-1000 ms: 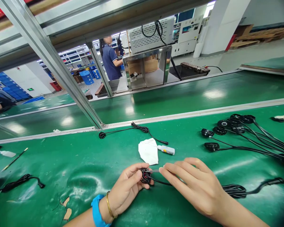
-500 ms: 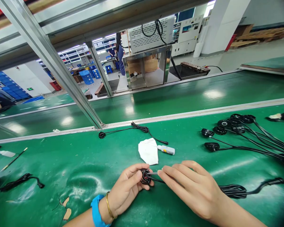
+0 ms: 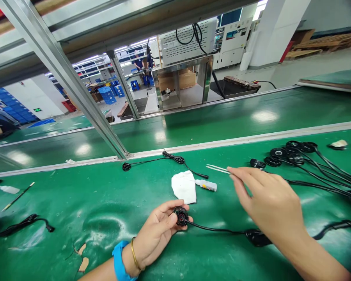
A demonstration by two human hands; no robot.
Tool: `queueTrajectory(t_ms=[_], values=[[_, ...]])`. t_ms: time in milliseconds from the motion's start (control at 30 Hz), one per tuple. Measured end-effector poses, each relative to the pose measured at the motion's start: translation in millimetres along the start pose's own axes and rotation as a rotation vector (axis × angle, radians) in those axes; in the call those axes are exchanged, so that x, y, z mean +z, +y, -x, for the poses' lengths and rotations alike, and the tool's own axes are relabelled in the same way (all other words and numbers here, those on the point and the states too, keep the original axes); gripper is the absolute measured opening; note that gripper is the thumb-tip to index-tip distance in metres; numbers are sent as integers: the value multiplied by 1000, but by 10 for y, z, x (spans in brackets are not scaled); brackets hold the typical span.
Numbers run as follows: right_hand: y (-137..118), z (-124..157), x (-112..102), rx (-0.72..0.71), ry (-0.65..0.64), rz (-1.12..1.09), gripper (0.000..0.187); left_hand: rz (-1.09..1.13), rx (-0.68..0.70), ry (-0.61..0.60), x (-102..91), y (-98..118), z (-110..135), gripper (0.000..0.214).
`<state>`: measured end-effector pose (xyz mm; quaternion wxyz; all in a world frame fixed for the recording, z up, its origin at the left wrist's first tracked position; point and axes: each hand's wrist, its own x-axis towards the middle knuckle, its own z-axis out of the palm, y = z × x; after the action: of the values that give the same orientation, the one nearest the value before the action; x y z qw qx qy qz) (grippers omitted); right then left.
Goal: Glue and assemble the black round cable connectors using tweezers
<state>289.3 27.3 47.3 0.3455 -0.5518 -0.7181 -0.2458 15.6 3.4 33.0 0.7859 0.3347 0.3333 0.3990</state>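
Since the earlier frame, the right hand (image 3: pixel 267 205) has moved away from the round black part (image 3: pixel 180 216), up and to the right, and carries the tweezers (image 3: pixel 218 169) clear of it. Thumb and fingers of this hand are clamped on the rear of the tweezers; the two prongs stand slightly apart at the tips, point left, and are raised over the green bench (image 3: pixel 128 199) beyond the bottle. Position of the left hand (image 3: pixel 155 232) is nearly unchanged: its thumb and fingers are clamped around the rim of the round black part, which is held near the front middle of the bench with its open face and reddish inner detail turned toward the right. A black cable (image 3: pixel 216 229) leaves the part and runs right to a bundled section, which lies partly hidden behind the right forearm. On the left wrist are a blue band (image 3: pixel 120 262) and a gold bangle (image 3: pixel 134 253). Directly beyond the left hand lies a white cloth (image 3: pixel 183 187); a small bottle (image 3: pixel 207 185) rests on its side just right of the cloth, nozzle toward it. Farther back lies a tied lead (image 3: pixel 174 157) with a round black end. At the right rear, a group of black cables (image 3: pixel 295 152) with round heads extends toward the right edge. At the left, a thin stick (image 3: pixel 17 198) lies between a white nozzle bottle (image 3: pixel 9 190) and a folded black lead (image 3: pixel 22 227).
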Motion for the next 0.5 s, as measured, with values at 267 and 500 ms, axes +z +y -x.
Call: queueTrajectory(t_ms=[267,500], values=[[127,85,223,-13,-251,61,24,8,31,1,-12,-24,-1,30],[-626,144,-7,-100,-323,-762,16,-13,81,24,-21,-62,-8,35]])
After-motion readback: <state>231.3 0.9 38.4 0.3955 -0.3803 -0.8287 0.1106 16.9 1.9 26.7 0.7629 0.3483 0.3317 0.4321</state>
